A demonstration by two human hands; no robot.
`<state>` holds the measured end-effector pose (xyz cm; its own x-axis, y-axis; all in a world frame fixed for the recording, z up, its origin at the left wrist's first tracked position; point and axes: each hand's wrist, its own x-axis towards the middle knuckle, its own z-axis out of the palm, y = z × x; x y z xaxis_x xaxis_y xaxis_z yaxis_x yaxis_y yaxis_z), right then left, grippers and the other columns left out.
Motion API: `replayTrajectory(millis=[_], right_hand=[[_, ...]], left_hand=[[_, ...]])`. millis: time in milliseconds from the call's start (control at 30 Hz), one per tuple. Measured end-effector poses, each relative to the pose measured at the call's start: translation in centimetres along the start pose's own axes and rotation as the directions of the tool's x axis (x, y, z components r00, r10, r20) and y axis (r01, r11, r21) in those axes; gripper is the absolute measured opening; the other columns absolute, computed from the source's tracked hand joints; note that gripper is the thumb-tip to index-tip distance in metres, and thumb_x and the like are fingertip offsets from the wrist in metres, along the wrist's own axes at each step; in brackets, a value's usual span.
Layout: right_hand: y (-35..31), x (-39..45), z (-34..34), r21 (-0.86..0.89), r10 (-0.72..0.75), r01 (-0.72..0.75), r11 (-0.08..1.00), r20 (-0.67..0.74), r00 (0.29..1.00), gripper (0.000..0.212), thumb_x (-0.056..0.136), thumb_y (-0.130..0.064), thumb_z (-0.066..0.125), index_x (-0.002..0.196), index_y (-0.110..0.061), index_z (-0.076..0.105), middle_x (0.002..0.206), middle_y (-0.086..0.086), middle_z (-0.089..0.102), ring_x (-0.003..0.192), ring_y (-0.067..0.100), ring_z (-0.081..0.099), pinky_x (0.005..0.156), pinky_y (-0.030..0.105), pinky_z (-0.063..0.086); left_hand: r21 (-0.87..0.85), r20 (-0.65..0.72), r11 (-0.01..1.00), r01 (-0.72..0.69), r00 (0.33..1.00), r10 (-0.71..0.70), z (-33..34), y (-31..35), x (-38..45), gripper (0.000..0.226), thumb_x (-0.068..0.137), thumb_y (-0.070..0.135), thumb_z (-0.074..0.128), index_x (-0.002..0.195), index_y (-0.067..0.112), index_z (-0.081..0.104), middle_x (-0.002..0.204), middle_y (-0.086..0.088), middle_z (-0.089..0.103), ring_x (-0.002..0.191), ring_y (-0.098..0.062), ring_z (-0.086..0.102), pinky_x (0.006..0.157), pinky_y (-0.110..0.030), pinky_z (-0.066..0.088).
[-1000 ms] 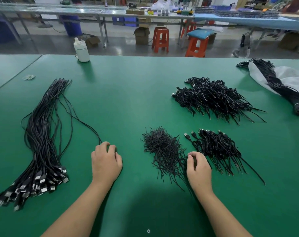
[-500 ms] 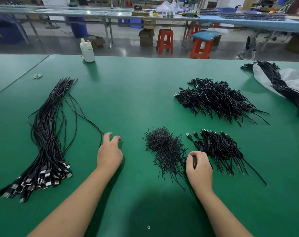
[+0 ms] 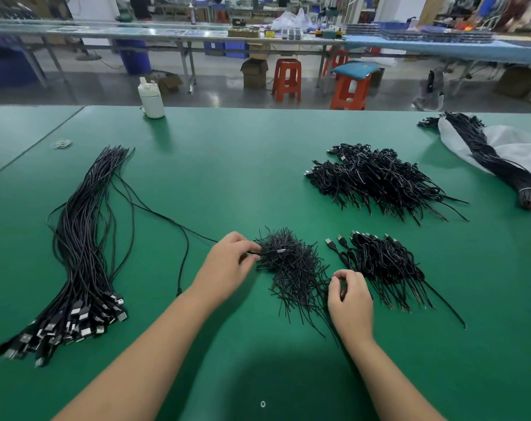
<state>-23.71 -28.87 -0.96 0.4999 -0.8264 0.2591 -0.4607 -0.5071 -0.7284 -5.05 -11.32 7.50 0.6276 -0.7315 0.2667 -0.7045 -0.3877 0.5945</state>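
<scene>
Squinting at this one, because a lot of it is getting swallowed by black-on-black. My left grip (image 3: 227,264) is pinching the single cable (image 3: 167,218) between thumb and fingertips, right at the left edge of the pile of short black ties (image 3: 291,268). Where the cable goes past my fingers is getting lost in the ties. There's a small silver bit showing on top of the pile, but I can't tell if it's this cable's plug.

My right grip (image 3: 350,302) is sitting at the near right edge of the same pile, fingers curled in, thumb and forefinger tips almost meeting. Honestly, I can't tell if a tie is caught between them or nothing at all, since the strands are too thin and my own fingers are covering that spot.

The single cable is trailing left across the green worktop (image 3: 258,165) toward the long cable bundle (image 3: 82,253). That bundle's plug ends are blurring out and getting cut off at the left edge.

The small pile of coiled cables (image 3: 382,262) is lying just right of my right grip, and the big pile (image 3: 376,180) is sitting farther back. The white bag (image 3: 507,144) is running off the right edge. A white bottle (image 3: 151,100) is standing at the far side.
</scene>
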Motion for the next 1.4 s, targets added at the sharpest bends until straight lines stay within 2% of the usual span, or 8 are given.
replayTrajectory(millis=[300,533,700,800,1100,1233,1333,1400], right_hand=[[-3.0,0.3,-0.8,-0.104,-0.205,0.206,0.973,0.018,0.979,0.011,0.096,-0.015,0.056,0.1,-0.017,0.065,0.096,-0.009,0.061,0.089,0.008,0.056,0.074,0.028,0.049],[-11.4,-0.9,-1.6,0.613,-0.143,-0.221,0.758,0.488,0.861,0.037,0.098,-0.037,0.042,0.119,-0.023,0.069,0.119,-0.013,0.07,0.119,0.004,0.059,0.103,0.025,0.043],[-12.8,-1.5,-2.3,0.621,-0.181,-0.146,0.77,0.431,0.884,0.034,0.107,-0.025,0.038,0.08,-0.017,0.057,0.073,-0.011,0.054,0.073,0.01,0.049,0.074,0.028,0.042],[-12.9,-1.7,-2.6,0.594,-0.233,-0.089,0.799,0.442,0.866,0.032,0.107,-0.018,0.037,0.078,-0.015,0.052,0.068,-0.019,0.054,0.067,0.008,0.048,0.071,0.026,0.043],[-13.3,-2.6,-2.1,0.579,-0.261,-0.114,0.807,0.523,0.811,0.034,0.101,-0.031,0.04,0.07,-0.031,0.055,0.066,0.003,0.05,0.068,0.02,0.045,0.068,0.037,0.036],[-13.1,-3.2,-1.4,0.593,-0.228,-0.258,0.763,0.62,0.75,0.04,0.106,-0.029,0.039,0.069,-0.02,0.054,0.06,-0.001,0.043,0.064,0.017,0.047,0.065,0.024,0.039],[-12.6,-3.8,-0.5,0.54,-0.162,-0.406,0.737,0.725,0.669,0.041,0.108,-0.027,0.035,0.07,-0.017,0.048,0.057,-0.001,0.037,0.057,0.015,0.044,0.067,0.026,0.04],[-12.5,-4.0,0.2,0.538,-0.097,-0.546,0.642,0.764,0.638,0.04,0.107,-0.028,0.037,0.07,-0.015,0.045,0.058,0.0,0.029,0.055,0.014,0.034,0.063,0.026,0.041]], left_hand=[[-0.406,0.13,0.89,0.206,0.977,-0.167,-0.3,5.0,-1.6,0.022,0.096,0.036,0.06,0.083,0.021,0.07,0.06,-0.002,0.067,0.047,-0.003,0.055,0.05,-0.016,0.039],[-0.632,0.059,0.739,0.234,0.965,-0.255,0.8,7.4,-1.4,0.013,0.089,0.028,0.07,0.096,0.023,0.08,0.117,0.009,0.056,0.097,0.016,0.054,0.079,0.001,0.037],[-0.823,0.186,0.509,0.253,0.966,-0.178,-0.1,7.4,-1.6,0.018,0.096,0.02,0.061,0.101,0.018,0.078,0.09,0.006,0.065,0.068,-0.01,0.06,0.066,-0.024,0.052],[-0.773,0.291,0.575,0.269,0.955,-0.056,-1.1,6.7,-1.7,0.026,0.101,0.027,0.051,0.113,0.022,0.073,0.069,0.005,0.052,0.068,-0.012,0.058,0.071,-0.018,0.049],[-0.604,0.432,0.756,0.254,0.901,0.042,-3.0,6.1,-1.5,0.044,0.106,0.04,0.028,0.121,0.032,0.068,0.105,-0.034,0.063,0.105,-0.025,0.066,0.098,-0.017,0.043],[-0.612,0.21,0.778,0.141,0.978,-0.011,-3.3,6.1,-1.3,0.048,0.109,0.028,0.025,0.114,0.027,0.072,0.118,0.005,0.072,0.117,-0.008,0.061,0.105,-0.023,0.04],[-0.907,-0.064,0.42,0.032,0.975,-0.213,-4.5,6.5,0.6,0.049,0.109,0.022,0.025,0.1,0.007,0.071,0.108,-0.01,0.074,0.111,-0.022,0.067,0.104,-0.038,0.049],[-0.993,0.049,0.094,0.07,0.978,-0.203,-6.2,6.2,1.5,0.052,0.107,0.027,0.028,0.09,0.005,0.072,0.092,-0.014,0.074,0.079,-0.026,0.073,0.069,-0.034,0.06]])
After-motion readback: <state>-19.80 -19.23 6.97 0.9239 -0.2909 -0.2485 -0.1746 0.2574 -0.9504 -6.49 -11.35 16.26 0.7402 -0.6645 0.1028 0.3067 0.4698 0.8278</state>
